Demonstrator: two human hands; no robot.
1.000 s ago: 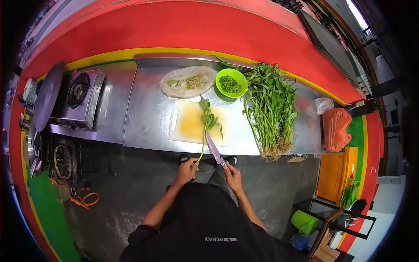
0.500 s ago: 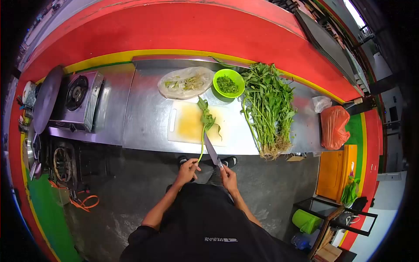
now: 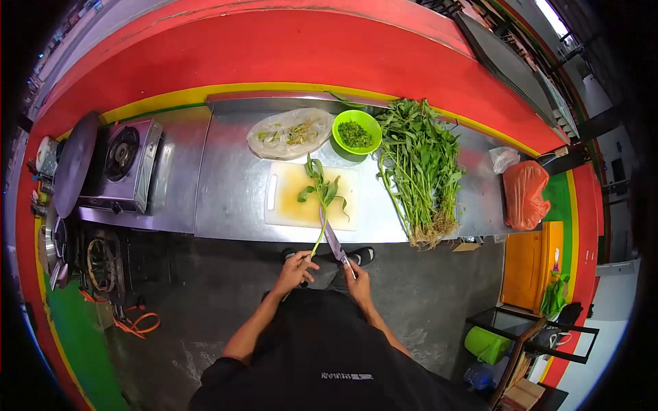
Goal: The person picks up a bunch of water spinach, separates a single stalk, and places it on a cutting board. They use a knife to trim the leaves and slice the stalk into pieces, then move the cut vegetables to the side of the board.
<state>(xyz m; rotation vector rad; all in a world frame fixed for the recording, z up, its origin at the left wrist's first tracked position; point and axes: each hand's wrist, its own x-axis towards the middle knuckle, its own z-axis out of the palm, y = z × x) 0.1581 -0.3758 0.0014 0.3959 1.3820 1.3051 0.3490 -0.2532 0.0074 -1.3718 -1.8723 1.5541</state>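
Observation:
My left hand (image 3: 295,269) pinches the lower stem of a leafy green stalk (image 3: 319,195), whose leaves lie over the white cutting board (image 3: 291,218). The board has a yellow-stained middle. In my right hand (image 3: 356,279) is a kitchen knife (image 3: 332,240) by its handle, the blade pointing up and left with its tip against the stalk near the board's front edge. Behind the board are a green bowl (image 3: 375,137) of chopped greens and a clear plastic bag (image 3: 274,147) with stem scraps. A large rooted bunch of greens (image 3: 425,164) lies to the right.
A gas stove (image 3: 130,164) stands on the left of the steel counter (image 3: 226,198), with a large round pan lid (image 3: 74,164) beside it. An orange plastic bag (image 3: 526,195) sits at the right end. A red wall (image 3: 274,51) runs behind.
The stalk has turned slightly, and its leaves now spread wider over the board. Both hands stay nearly in place, still gripping the stalk and the knife.

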